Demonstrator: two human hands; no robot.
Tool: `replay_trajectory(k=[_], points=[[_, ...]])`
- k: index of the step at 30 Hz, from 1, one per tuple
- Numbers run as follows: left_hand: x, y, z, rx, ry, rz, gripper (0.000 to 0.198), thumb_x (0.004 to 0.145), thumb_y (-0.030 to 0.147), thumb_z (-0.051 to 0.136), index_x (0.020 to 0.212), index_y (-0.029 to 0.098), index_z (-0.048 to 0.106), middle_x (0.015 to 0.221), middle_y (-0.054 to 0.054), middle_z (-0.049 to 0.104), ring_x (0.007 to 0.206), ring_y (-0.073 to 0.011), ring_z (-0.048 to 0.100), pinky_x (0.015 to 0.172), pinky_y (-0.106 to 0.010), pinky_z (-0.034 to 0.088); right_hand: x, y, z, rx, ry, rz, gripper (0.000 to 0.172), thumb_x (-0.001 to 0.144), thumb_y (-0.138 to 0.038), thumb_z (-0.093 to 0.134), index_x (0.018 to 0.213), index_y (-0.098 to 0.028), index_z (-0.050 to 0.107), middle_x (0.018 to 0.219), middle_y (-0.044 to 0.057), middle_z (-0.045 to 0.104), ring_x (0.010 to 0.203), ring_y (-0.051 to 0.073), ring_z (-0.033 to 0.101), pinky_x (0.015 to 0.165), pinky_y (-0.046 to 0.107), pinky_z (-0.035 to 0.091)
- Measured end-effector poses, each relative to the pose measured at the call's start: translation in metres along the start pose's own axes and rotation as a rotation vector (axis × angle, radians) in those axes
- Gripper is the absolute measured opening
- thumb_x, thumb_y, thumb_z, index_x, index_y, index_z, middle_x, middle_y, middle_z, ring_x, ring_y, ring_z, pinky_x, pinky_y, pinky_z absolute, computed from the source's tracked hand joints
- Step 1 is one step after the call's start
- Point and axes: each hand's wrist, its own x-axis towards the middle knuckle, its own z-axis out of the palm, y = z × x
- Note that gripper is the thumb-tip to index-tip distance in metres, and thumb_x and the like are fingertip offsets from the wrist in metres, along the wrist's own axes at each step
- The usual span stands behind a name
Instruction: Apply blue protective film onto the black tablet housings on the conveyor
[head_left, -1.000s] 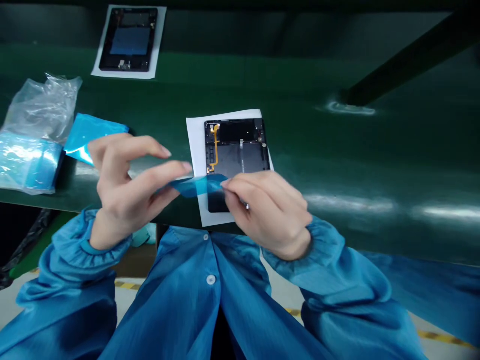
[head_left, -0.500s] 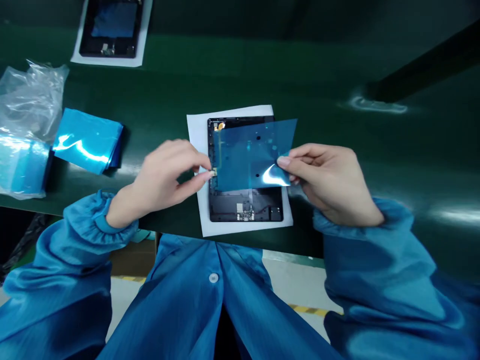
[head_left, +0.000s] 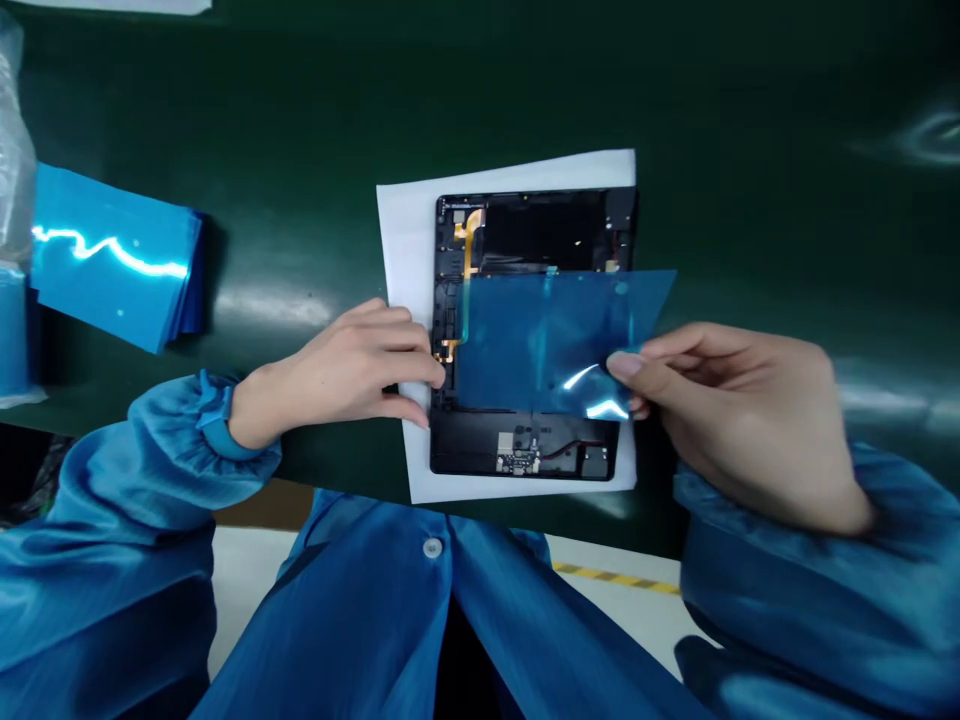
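Note:
A translucent blue film sheet [head_left: 555, 340] hangs just over the lower middle of a black tablet back housing [head_left: 540, 230], which lies on a white paper sheet [head_left: 401, 300]. My right hand [head_left: 735, 420] pinches the film's lower right corner between thumb and finger. My left hand [head_left: 345, 370] lies at the housing's left edge, its fingertips next to a gold flex cable [head_left: 469, 245] and the film's left edge. Whether those fingers hold anything, I cannot tell. The film hides the housing's middle.
A stack of blue film sheets [head_left: 112, 260] lies at the left on the green bench top [head_left: 750, 110], beside a clear plastic bag [head_left: 11, 150]. Blue sleeves fill the lower corners. Below the bench edge is a floor with a yellow-and-black stripe [head_left: 615, 578].
The blue film went from a narrow, curled strip between my hands to a flat sheet over the housing. My right hand moved right, and the view moved closer and lost the other tablet.

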Motion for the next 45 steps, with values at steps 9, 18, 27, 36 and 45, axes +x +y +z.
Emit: replay_trajectory(k=[9, 18, 27, 36, 45], points=[[0.000, 0.001, 0.002, 0.094, 0.110, 0.157, 0.038, 0.101, 0.062, 0.065, 0.104, 0.025, 0.075, 0.096, -0.003, 0.076, 0.086, -0.0199, 0.064, 0.075, -0.034, 0.037, -0.008, 0.006, -0.006, -0.102, 0.010, -0.043, 0.028, 0.078, -0.048, 0.095, 0.083, -0.024, 0.081, 0.066, -0.001, 0.072, 0.052, 0.010, 0.064, 0.050, 0.025, 0.053], [0.000, 0.001, 0.003, 0.163, 0.171, 0.252, 0.035, 0.101, 0.056, 0.067, 0.105, 0.021, 0.071, 0.095, -0.004, 0.074, 0.084, -0.0192, 0.063, 0.073, -0.034, 0.038, -0.010, 0.000, -0.003, -0.113, 0.012, -0.055, 0.020, 0.078, -0.040, 0.095, 0.081, -0.025, 0.081, 0.065, -0.003, 0.073, 0.052, 0.009, 0.064, 0.051, 0.018, 0.055], [0.000, 0.000, 0.003, 0.164, 0.156, 0.242, 0.033, 0.103, 0.055, 0.066, 0.107, 0.022, 0.072, 0.096, -0.004, 0.074, 0.084, -0.0193, 0.063, 0.073, -0.035, 0.039, -0.010, 0.001, -0.002, -0.108, 0.024, -0.062, 0.014, 0.078, -0.033, 0.094, 0.081, -0.026, 0.082, 0.068, -0.003, 0.074, 0.052, 0.008, 0.064, 0.051, 0.017, 0.055], [0.000, 0.001, 0.001, 0.184, 0.147, 0.250, 0.034, 0.103, 0.055, 0.066, 0.106, 0.021, 0.072, 0.096, -0.004, 0.073, 0.085, -0.0191, 0.061, 0.074, -0.035, 0.038, -0.010, 0.000, 0.000, -0.098, 0.030, -0.051, 0.015, 0.077, -0.032, 0.094, 0.079, -0.025, 0.081, 0.066, -0.002, 0.073, 0.051, 0.009, 0.063, 0.050, 0.019, 0.053], [-0.001, 0.000, 0.002, 0.205, 0.152, 0.248, 0.034, 0.102, 0.055, 0.066, 0.106, 0.022, 0.071, 0.094, -0.002, 0.072, 0.083, -0.0185, 0.059, 0.074, -0.035, 0.036, -0.010, -0.002, -0.001, -0.125, 0.020, -0.031, 0.019, 0.077, -0.039, 0.093, 0.078, -0.025, 0.080, 0.062, -0.003, 0.071, 0.050, 0.010, 0.063, 0.049, 0.018, 0.053]])
